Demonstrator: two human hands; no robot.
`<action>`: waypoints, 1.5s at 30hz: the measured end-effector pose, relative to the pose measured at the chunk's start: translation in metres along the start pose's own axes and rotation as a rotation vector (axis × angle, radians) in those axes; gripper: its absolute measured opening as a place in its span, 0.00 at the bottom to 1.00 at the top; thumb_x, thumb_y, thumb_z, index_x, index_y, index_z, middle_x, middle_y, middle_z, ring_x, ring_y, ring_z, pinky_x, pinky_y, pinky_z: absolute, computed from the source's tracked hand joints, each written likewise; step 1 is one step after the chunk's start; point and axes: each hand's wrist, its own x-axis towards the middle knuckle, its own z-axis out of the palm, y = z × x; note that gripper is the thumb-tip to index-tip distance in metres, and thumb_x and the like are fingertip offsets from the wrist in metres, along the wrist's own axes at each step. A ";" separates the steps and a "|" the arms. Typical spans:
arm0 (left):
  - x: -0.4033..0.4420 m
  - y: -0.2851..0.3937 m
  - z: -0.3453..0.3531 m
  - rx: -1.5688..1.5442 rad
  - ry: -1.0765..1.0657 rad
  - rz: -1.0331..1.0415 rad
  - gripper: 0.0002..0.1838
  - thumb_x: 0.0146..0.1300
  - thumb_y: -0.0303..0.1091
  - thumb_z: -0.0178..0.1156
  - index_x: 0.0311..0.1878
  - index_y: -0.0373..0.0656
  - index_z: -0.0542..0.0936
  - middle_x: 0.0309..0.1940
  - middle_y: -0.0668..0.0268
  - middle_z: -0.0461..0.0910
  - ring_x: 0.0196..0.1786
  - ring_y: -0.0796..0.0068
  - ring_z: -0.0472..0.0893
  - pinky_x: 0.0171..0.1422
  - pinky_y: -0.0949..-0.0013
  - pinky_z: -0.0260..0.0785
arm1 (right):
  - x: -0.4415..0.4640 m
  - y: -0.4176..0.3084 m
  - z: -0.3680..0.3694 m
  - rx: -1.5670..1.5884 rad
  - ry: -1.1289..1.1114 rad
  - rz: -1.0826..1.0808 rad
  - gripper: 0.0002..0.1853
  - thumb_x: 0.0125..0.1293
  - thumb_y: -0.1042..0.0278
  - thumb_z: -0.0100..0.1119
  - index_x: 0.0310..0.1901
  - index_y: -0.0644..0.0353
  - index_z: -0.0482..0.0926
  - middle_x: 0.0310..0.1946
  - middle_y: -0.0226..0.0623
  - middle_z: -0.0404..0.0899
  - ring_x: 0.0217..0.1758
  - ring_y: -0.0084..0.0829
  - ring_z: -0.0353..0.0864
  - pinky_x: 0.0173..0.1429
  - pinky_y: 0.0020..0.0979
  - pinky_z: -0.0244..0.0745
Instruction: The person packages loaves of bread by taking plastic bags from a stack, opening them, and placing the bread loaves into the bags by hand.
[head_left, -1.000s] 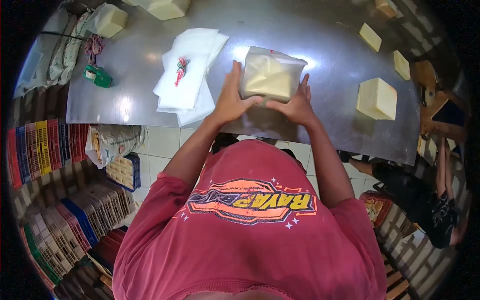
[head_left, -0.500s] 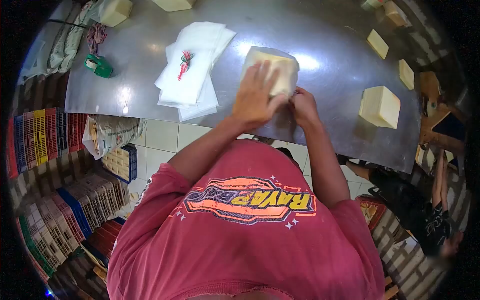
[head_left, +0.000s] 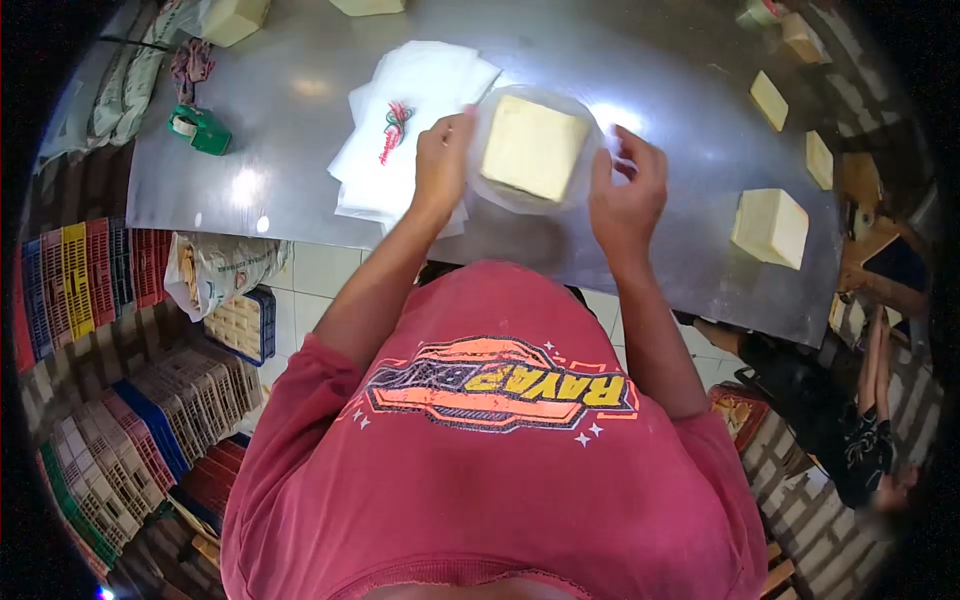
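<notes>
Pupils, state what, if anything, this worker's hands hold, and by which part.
A translucent plastic bag around a pale-yellow block, apparently by its opposite sides, between left hand and right hand; fingertip contact is unclear.

Right hand had blurred fingertips; contact with clear bag could not be told. Left hand hid part of white sheet stack. Pale block was cut by top edge. Sack's printing was too small to read. Person blurred near right edge.
</notes>
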 end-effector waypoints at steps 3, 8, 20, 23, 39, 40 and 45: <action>-0.002 0.017 -0.010 0.555 -0.059 0.226 0.20 0.59 0.39 0.61 0.51 0.36 0.80 0.22 0.55 0.80 0.26 0.64 0.78 0.36 0.66 0.70 | -0.012 0.005 -0.002 -0.104 -0.120 0.260 0.30 0.60 0.65 0.63 0.63 0.61 0.67 0.27 0.36 0.75 0.27 0.27 0.73 0.32 0.28 0.70; 0.026 0.076 -0.067 0.458 -0.143 0.226 0.15 0.57 0.35 0.63 0.44 0.35 0.83 0.19 0.52 0.78 0.23 0.63 0.77 0.31 0.64 0.69 | 0.046 -0.071 0.001 0.112 -0.134 0.130 0.24 0.61 0.68 0.59 0.59 0.61 0.70 0.15 0.27 0.68 0.18 0.20 0.65 0.26 0.26 0.63; 0.226 0.056 -0.285 0.815 0.787 0.661 0.17 0.61 0.38 0.58 0.48 0.37 0.79 0.31 0.56 0.82 0.32 0.59 0.80 0.37 0.61 0.70 | 0.134 -0.162 0.204 0.459 -0.244 -0.092 0.17 0.61 0.70 0.50 0.52 0.62 0.73 0.31 0.54 0.80 0.39 0.59 0.78 0.46 0.54 0.72; 0.194 0.055 -0.202 0.811 0.696 0.593 0.15 0.60 0.38 0.58 0.45 0.38 0.81 0.37 0.54 0.81 0.40 0.53 0.80 0.44 0.60 0.70 | 0.094 -0.113 0.167 0.456 -0.499 -0.036 0.15 0.61 0.69 0.54 0.49 0.63 0.77 0.35 0.52 0.81 0.39 0.50 0.82 0.47 0.43 0.75; 0.148 -0.062 -0.128 0.603 0.359 0.511 0.07 0.55 0.30 0.69 0.34 0.39 0.84 0.37 0.59 0.83 0.42 0.66 0.82 0.48 0.67 0.71 | -0.023 0.315 -0.277 0.484 0.775 0.841 0.30 0.69 0.43 0.49 0.55 0.67 0.73 0.50 0.42 0.78 0.56 0.41 0.74 0.62 0.39 0.65; 0.138 -0.052 -0.129 0.496 0.336 0.471 0.07 0.57 0.30 0.68 0.35 0.38 0.82 0.40 0.59 0.82 0.44 0.67 0.81 0.50 0.69 0.70 | -0.004 0.309 -0.288 0.697 0.647 0.813 0.29 0.69 0.45 0.50 0.55 0.67 0.73 0.50 0.41 0.78 0.56 0.40 0.75 0.63 0.39 0.65; 0.085 0.007 -0.138 0.246 0.058 0.273 0.11 0.61 0.23 0.63 0.45 0.40 0.74 0.42 0.62 0.79 0.45 0.73 0.79 0.51 0.72 0.69 | 0.042 0.317 -0.276 1.012 0.080 0.801 0.20 0.65 0.61 0.57 0.53 0.65 0.74 0.48 0.38 0.78 0.53 0.34 0.76 0.60 0.37 0.68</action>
